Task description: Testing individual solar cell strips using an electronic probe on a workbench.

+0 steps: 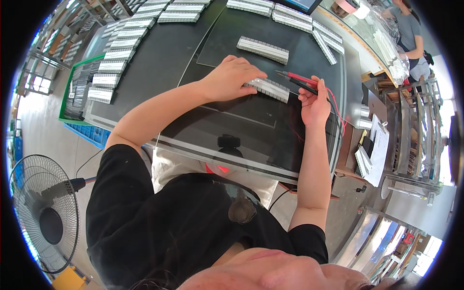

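Observation:
My left hand (pixel 231 78) grips the left end of a white-and-grey ridged strip (pixel 273 90) that lies on the dark glass tabletop. Its fingers cover that end of the strip. In my right hand (pixel 316 105) are two pen-like test probes, a red probe (pixel 300 77) and a black probe (pixel 306 87), held side by side. Their metal tips point left, just above the strip and apart from it. Red and black leads trail down past my right wrist. A similar strip (pixel 263 50) lies farther back, touched by neither hand.
More strips (pixel 118 54) line the table's left side and far edge, with one slanted strip (pixel 324 47) at the right. A green crate (pixel 63 104) stands at left, near a fan (pixel 46 212). A clipboard (pixel 379 147) sits at right. Another person (pixel 410 36) is at far right.

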The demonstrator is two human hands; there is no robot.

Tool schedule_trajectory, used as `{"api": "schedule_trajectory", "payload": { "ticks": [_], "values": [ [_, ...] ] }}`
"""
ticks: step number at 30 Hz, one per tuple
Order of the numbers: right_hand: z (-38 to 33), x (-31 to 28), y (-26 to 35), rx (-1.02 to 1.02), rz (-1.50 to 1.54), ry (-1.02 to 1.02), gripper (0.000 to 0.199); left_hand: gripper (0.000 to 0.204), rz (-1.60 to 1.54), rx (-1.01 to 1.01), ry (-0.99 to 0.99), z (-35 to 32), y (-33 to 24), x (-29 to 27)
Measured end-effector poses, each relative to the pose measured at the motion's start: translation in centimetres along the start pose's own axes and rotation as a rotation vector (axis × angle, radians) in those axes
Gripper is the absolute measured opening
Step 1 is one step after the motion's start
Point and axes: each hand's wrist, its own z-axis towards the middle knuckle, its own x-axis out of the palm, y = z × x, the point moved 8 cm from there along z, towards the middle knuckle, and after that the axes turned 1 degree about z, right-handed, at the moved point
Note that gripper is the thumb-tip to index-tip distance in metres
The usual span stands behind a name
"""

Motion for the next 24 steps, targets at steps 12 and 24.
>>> {"api": "schedule_trajectory", "payload": {
  "ticks": [12, 24],
  "values": [
    [-0.1, 0.8, 1.2, -0.101, 0.042, 0.081, 0.031, 0.031, -0.048, 0.03, -0.198, 0.1, 0.5, -0.7],
    [-1.4, 3.2, -0.3, -0.049, -0.369, 0.18, 0.032, 0.026, 0.113, 0.021, -0.217, 0.1, 1.6, 1.1]
  ]
}}
